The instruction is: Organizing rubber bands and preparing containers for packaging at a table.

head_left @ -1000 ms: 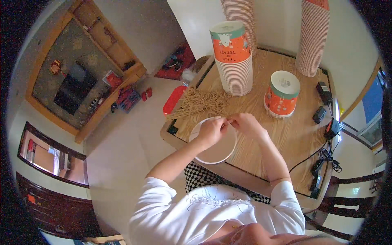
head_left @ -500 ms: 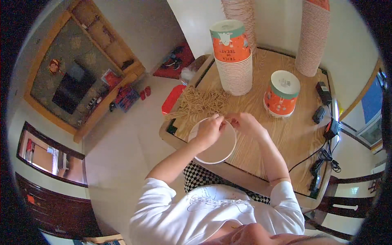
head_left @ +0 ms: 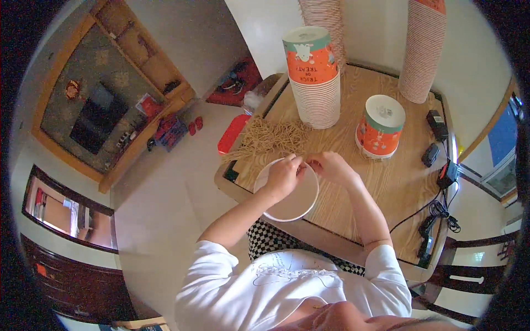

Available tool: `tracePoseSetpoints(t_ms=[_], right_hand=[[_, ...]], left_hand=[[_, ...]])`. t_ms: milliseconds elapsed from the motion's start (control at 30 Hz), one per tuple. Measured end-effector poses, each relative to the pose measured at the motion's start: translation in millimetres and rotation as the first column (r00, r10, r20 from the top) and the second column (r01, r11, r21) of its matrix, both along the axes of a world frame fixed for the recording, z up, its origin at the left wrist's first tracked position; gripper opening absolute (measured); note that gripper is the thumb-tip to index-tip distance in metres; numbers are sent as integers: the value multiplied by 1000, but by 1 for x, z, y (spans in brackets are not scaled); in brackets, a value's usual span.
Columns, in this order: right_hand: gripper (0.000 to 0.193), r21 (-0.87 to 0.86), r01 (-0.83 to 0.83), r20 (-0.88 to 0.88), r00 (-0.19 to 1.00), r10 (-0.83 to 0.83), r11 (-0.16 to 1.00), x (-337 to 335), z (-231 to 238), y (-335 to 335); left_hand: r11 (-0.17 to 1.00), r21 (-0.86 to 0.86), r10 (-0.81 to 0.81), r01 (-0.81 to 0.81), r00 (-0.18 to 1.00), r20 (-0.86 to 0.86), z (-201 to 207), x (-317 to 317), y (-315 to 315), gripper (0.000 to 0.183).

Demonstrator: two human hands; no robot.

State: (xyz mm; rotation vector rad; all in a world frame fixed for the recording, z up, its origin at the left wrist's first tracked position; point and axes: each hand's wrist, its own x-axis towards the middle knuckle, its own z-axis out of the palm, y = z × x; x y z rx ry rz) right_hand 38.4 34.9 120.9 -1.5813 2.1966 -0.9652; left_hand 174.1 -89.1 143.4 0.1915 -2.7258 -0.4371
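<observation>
A white paper bucket (head_left: 295, 206) is at the table's near edge, its open mouth facing me. My left hand (head_left: 284, 177) reaches across that mouth, with its fingers closed at the far right part of the rim. My right hand (head_left: 331, 167) pinches just outside the same part of the rim, its fingertips close to the left ones. What lies between the right fingertips is too small to make out. Just beyond the bucket lies a loose pile of tan twine cords (head_left: 270, 137), some strands reaching toward my hands.
A tall stack of upside-down orange and green paper buckets (head_left: 317, 99) stands behind the twine. To its right is a shorter stack (head_left: 380, 135). Another tall stack (head_left: 422, 55) rises at the back right. Black adapters and cables (head_left: 439, 212) line the right edge. A red object (head_left: 233, 134) sits left.
</observation>
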Motion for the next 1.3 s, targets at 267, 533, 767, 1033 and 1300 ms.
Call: tracePoseSetpoints(t_ms=[267,533,767,1033,1300], right_hand=[[22,-94,-32,121,992,43,995,2,7,2],[15,-79,-70,178,980,83,994,-10,-16,-8],[15,11,-7,20,1000,7,1000,-4,-1,-3],[13,-149,92,108,991,-77,984,-4,13,6],[14,-106,91,110,991,-79,990,10,33,12]], left_hand=[[1000,-10,9,-9,1000,-15,3,-1,0,13],[1000,3,13,-13,1000,-16,-3,-2,0,12],[997,43,61,-60,998,-14,0,0,-2,12],[998,-31,-43,45,996,81,22,-5,-21,15],[815,578,-139,25,978,154,2,0,-21,23]])
